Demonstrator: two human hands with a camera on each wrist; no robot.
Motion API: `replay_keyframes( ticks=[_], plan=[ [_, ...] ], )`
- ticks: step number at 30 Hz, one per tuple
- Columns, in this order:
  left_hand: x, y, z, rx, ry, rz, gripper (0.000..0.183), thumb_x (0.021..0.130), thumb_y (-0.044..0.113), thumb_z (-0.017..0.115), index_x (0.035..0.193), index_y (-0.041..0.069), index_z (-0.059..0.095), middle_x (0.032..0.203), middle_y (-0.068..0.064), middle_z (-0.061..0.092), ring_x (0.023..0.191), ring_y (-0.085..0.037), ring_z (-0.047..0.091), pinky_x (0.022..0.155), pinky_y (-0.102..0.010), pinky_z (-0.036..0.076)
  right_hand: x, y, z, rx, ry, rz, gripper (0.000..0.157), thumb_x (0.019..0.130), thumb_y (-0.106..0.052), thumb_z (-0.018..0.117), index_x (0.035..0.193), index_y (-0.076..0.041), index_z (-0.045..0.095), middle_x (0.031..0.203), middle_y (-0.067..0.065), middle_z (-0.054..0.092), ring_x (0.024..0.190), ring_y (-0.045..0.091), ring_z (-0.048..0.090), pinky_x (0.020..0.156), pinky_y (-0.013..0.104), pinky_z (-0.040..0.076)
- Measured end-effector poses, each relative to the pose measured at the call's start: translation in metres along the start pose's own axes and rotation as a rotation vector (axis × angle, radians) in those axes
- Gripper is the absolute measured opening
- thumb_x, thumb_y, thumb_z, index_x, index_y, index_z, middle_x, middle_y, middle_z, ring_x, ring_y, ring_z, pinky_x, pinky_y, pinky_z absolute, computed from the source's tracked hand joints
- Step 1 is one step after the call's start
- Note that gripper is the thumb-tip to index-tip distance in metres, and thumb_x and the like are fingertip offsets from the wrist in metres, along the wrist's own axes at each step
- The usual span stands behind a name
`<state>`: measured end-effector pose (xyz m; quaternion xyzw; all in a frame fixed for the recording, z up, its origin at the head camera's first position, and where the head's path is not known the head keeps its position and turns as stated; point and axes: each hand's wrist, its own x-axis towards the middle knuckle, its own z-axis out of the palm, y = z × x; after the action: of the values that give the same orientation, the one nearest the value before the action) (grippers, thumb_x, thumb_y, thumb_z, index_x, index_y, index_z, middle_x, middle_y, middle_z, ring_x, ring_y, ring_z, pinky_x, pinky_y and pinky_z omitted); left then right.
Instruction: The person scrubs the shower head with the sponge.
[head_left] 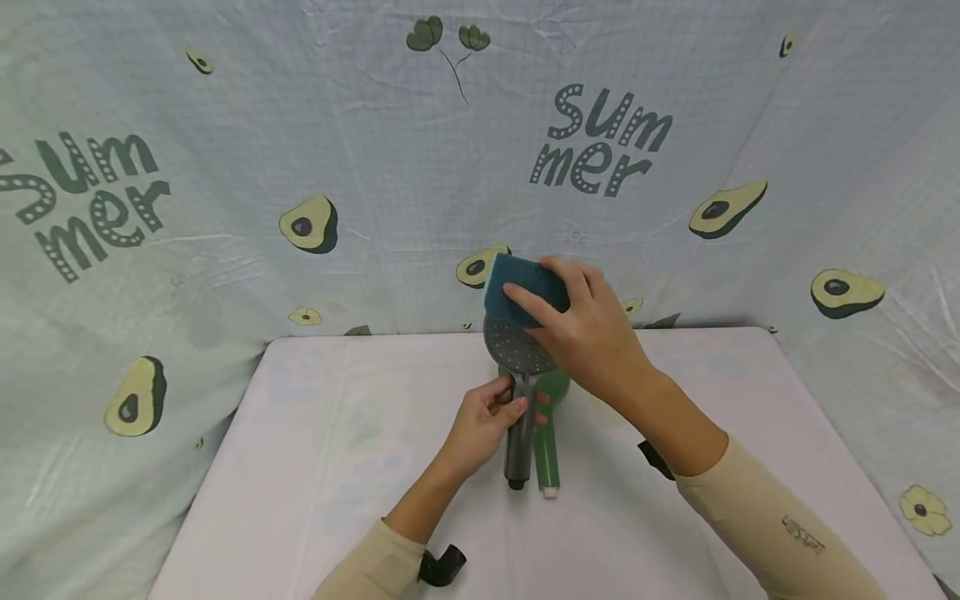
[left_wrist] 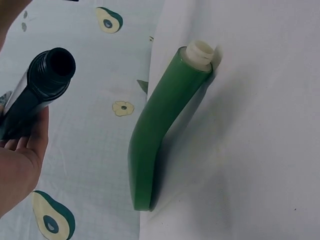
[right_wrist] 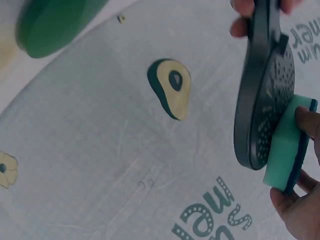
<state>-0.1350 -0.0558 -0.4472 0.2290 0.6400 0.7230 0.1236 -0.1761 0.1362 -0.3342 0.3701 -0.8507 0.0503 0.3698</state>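
A dark grey shower head is held up by its handle in my left hand, its perforated face toward me. My right hand grips a teal sponge with a darker scouring side. In the right wrist view the sponge's lighter side touches the face of the grey shower head. Behind the grey one, a green shower head lies on the table; the left wrist view shows its handle with a white threaded end.
The white table reaches back to a hanging sheet printed with avocados. Small black pieces lie by the left sleeve and under the right forearm.
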Motion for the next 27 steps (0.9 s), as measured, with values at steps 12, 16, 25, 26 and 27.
replay_keyframes(
  ticks=[12, 16, 25, 26, 27],
  plan=[
    [0.0, -0.001, 0.0, 0.01, 0.042, 0.023, 0.04, 0.108, 0.008, 0.052, 0.146, -0.005, 0.048, 0.124, -0.03, 0.065, 0.093, -0.027, 0.075, 0.091, -0.027, 0.059, -0.025, -0.014, 0.012, 0.072, -0.088, -0.11, 0.062, 0.085, -0.028, 0.088, 0.141, -0.024, 0.063, 0.142, 0.025, 0.052, 0.121, 0.042, 0.056, 0.102, 0.053, 0.054],
    [-0.001, -0.001, -0.001, 0.044, 0.097, 0.012, 0.038, 0.108, 0.008, 0.054, 0.144, -0.004, 0.05, 0.126, -0.026, 0.065, 0.091, -0.017, 0.073, 0.092, -0.027, 0.058, -0.035, -0.022, 0.015, 0.077, -0.129, -0.164, 0.064, 0.082, -0.032, 0.09, 0.141, -0.026, 0.063, 0.142, 0.022, 0.053, 0.121, 0.04, 0.056, 0.103, 0.051, 0.054],
    [-0.001, 0.0, -0.001, 0.041, 0.024, 0.041, 0.039, 0.109, 0.01, 0.051, 0.146, -0.003, 0.05, 0.124, -0.032, 0.065, 0.097, -0.04, 0.074, 0.093, -0.032, 0.06, -0.014, -0.01, 0.002, -0.038, -0.052, -0.104, 0.064, 0.085, -0.023, 0.088, 0.144, -0.025, 0.061, 0.144, 0.025, 0.05, 0.123, 0.043, 0.053, 0.103, 0.053, 0.053],
    [-0.001, 0.0, -0.001, 0.034, 0.018, 0.03, 0.039, 0.109, 0.01, 0.051, 0.146, -0.002, 0.05, 0.125, -0.034, 0.064, 0.098, -0.041, 0.073, 0.092, -0.032, 0.06, -0.01, -0.007, 0.0, -0.04, -0.033, -0.084, 0.065, 0.085, -0.022, 0.087, 0.144, -0.025, 0.06, 0.144, 0.026, 0.05, 0.123, 0.044, 0.052, 0.103, 0.054, 0.052],
    [-0.002, 0.001, -0.001, 0.033, 0.015, 0.022, 0.039, 0.109, 0.01, 0.051, 0.146, -0.002, 0.05, 0.126, -0.035, 0.064, 0.099, -0.041, 0.073, 0.092, -0.031, 0.06, -0.007, -0.003, -0.002, -0.037, -0.015, -0.063, 0.065, 0.085, -0.022, 0.087, 0.144, -0.025, 0.06, 0.144, 0.026, 0.049, 0.123, 0.045, 0.052, 0.103, 0.054, 0.051]
  ],
)
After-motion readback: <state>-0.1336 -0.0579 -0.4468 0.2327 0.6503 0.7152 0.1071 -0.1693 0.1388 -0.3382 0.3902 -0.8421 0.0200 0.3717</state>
